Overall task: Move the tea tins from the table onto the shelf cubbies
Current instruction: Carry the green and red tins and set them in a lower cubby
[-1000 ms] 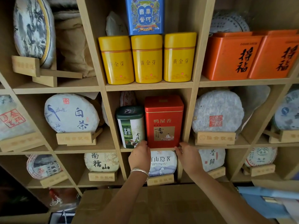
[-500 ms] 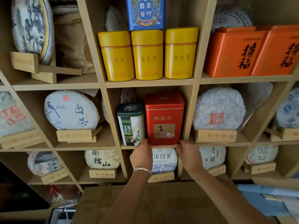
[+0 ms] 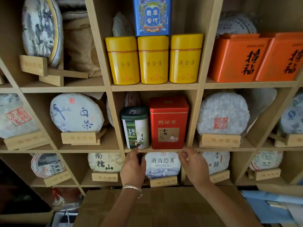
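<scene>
Red 鸭屎香 tin (image 3: 168, 122) beside green 龍井 tin (image 3: 136, 128); left hand (image 3: 133, 167), right hand (image 3: 194, 166), each grip apart, empty.

red tin (image 3: 168, 123) 鸭屎香, yellow tins (image 3: 153, 60) 黄金芽

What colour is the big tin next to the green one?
Red, with gold writing, seen in the head view.

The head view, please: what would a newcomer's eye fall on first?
Probably the three yellow tins lined up in the upper middle cubby, with the blue tin stacked on top. Next, the red tin standing beside the green tin one cubby below, with both hands just beneath them.
</scene>
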